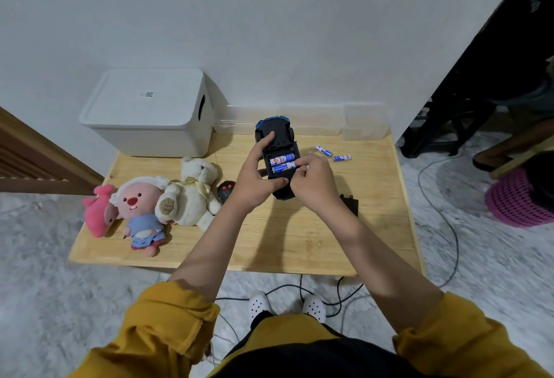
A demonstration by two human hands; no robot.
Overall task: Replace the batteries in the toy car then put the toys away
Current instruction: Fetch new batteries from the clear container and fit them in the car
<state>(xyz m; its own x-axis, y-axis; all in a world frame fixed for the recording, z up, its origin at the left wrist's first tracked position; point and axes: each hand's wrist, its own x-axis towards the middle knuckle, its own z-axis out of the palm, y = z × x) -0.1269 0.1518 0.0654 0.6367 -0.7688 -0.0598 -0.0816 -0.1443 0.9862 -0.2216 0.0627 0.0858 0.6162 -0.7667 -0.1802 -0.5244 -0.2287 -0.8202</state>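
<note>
The blue and black toy car point(274, 134) is held upside down above the wooden table point(299, 242), its battery bay open with two blue and white batteries point(281, 163) inside. My left hand point(257, 176) grips the car's left side, thumb under its near end. My right hand point(311, 182) pinches the nearer battery's right end with its fingertips. Two loose batteries point(332, 154) lie on the table right of the car. The black battery cover point(350, 203) lies by my right wrist. A black remote point(224, 191) with red buttons rests left of my left wrist.
A white lidded storage box point(150, 113) stands at the table's back left. A cream teddy bear point(192, 191), a pink-faced plush doll point(138, 212) and a pink plush point(97, 212) lie along the left. Cables trail on the floor; a pink basket point(515, 200) sits right.
</note>
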